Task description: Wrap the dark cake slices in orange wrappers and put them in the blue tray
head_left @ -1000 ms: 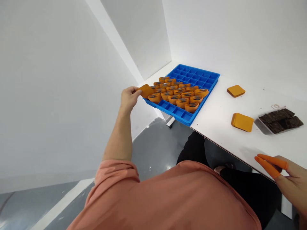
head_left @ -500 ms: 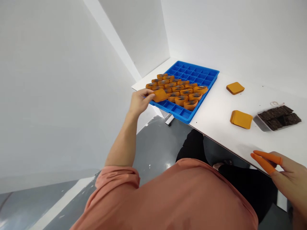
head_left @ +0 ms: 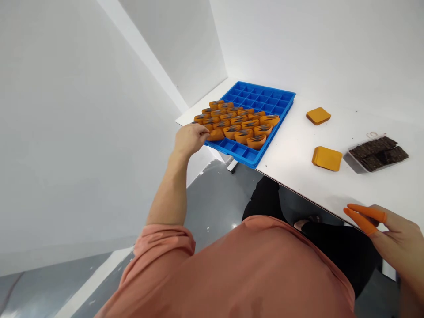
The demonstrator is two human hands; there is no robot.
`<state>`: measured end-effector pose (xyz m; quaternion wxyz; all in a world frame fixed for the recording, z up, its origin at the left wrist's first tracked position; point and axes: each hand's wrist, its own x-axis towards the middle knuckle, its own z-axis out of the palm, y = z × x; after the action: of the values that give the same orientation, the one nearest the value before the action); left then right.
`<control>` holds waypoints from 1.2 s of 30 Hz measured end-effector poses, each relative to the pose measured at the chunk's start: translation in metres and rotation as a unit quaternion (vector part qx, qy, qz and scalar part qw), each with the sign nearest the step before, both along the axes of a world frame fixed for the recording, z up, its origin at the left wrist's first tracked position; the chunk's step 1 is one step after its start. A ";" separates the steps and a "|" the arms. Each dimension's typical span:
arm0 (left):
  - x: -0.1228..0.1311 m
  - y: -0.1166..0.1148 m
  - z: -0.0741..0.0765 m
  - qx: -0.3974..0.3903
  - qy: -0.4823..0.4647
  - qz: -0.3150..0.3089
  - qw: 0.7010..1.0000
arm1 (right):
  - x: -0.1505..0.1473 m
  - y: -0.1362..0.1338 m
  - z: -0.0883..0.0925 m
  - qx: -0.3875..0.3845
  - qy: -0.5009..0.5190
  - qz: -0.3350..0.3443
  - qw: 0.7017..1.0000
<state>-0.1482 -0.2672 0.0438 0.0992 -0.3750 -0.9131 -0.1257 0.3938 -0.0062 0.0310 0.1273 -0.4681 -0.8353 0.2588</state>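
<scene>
Orange pads (head_left: 243, 132) in blue tray (head_left: 258, 97) touch left hand (head_left: 190, 139).

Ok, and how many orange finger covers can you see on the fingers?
2. Both finger covers sit on the right hand, on two separate fingers: the upper one and the lower one. The left hand shows none, but its fingertips are hard to see.
</scene>
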 end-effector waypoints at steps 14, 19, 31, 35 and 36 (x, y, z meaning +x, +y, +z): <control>0.033 0.006 -0.028 0.120 0.040 -0.025 0.992 | 0.003 0.006 0.005 -0.044 0.106 0.021 0.993; 0.077 0.027 -0.027 0.249 0.087 -0.106 0.959 | -0.006 0.044 0.008 -0.011 0.131 -0.020 0.991; 0.216 0.137 -0.041 0.213 -0.071 -0.490 0.842 | -0.061 0.171 0.016 0.037 -0.098 -0.084 0.991; 0.226 0.153 -0.052 0.192 -0.097 -0.511 0.832 | -0.074 0.184 0.022 -0.016 -0.165 -0.057 0.984; 0.227 0.154 -0.053 0.187 -0.104 -0.511 0.833 | -0.076 0.185 0.023 -0.029 -0.178 -0.053 0.982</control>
<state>0.0785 -0.1136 -0.0097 -0.0065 -0.7471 -0.5555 -0.3650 0.3181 0.1792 0.0537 -0.0234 -0.5541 -0.8106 0.1883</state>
